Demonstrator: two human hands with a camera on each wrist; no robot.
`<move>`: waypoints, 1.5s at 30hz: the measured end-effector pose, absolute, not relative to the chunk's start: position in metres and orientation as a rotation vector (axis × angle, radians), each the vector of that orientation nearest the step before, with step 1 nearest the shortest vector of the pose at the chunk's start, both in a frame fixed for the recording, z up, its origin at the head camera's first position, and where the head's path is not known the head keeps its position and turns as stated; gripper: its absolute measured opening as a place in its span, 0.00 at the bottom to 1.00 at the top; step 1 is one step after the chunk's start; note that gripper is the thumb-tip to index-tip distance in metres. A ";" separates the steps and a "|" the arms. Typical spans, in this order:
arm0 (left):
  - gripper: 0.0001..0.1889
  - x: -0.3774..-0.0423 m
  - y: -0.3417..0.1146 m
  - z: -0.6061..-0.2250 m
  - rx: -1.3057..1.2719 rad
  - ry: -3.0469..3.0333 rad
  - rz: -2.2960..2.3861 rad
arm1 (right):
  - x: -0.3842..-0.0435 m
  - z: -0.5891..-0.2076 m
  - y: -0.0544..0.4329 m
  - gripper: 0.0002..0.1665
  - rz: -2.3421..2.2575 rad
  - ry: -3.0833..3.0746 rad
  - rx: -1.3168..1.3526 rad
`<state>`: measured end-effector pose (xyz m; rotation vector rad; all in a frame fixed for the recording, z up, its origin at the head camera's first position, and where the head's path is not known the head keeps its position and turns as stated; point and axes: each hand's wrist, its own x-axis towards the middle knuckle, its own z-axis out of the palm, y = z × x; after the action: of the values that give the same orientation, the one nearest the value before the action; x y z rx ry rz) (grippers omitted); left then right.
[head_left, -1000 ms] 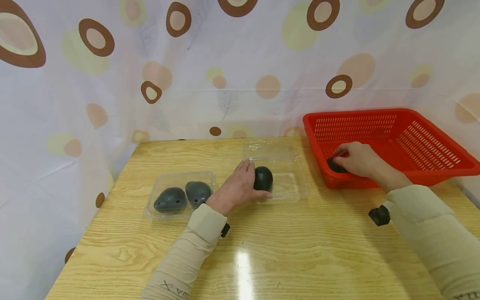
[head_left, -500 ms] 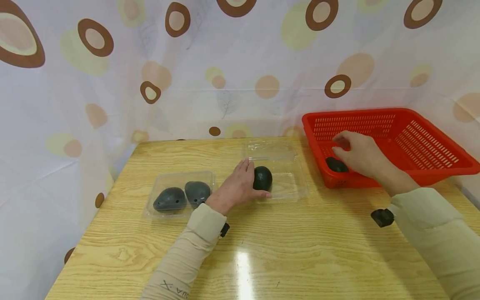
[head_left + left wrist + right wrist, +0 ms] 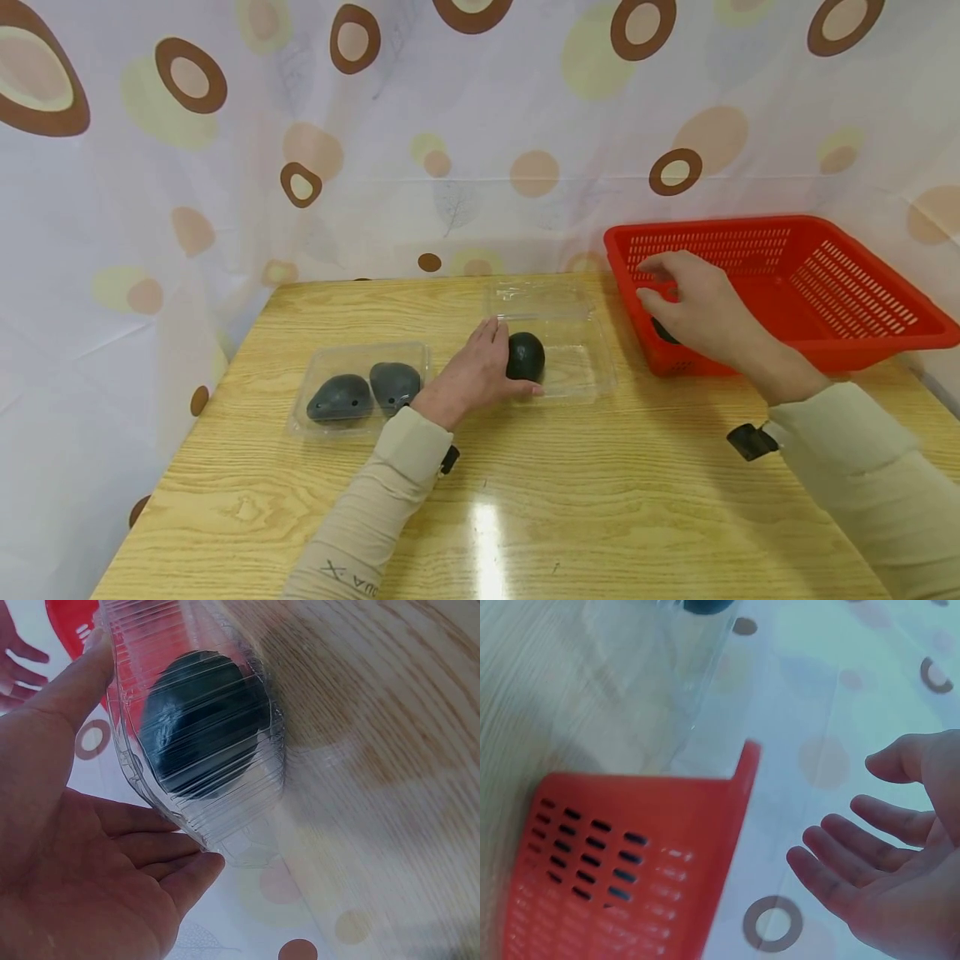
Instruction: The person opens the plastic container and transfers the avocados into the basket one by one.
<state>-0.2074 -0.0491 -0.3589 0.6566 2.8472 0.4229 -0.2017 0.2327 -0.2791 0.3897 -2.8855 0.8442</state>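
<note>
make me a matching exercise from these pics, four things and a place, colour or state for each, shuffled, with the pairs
1. left hand
2. right hand
3. basket
4. two grey pear shapes

a. red
b. inside the closer-to-left clear box
c. touching the open clear box
d. raised, holding nothing

Pairs: 1-c, 2-d, 3-a, 4-b

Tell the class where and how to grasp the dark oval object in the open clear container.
Likely best: grip the dark oval object across its rounded middle, coming from above and the right; the left hand flanks its left, while the clear container is bare to its right.
</note>
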 end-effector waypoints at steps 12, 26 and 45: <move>0.59 -0.208 -0.048 -0.359 0.656 2.854 0.437 | -0.189 -0.274 0.209 0.25 0.837 -2.804 0.513; 0.60 -0.209 -0.049 -0.361 0.622 2.859 0.481 | -0.188 -0.291 0.182 0.25 0.874 -2.797 0.602; 0.61 -0.208 -0.048 -0.361 0.598 2.873 0.501 | -0.205 -0.338 0.154 0.28 0.861 -2.907 0.690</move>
<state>-0.2075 -0.0477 -0.3608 0.5983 2.8733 0.5007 -0.2047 0.1537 -0.3383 0.6895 -2.9066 0.8613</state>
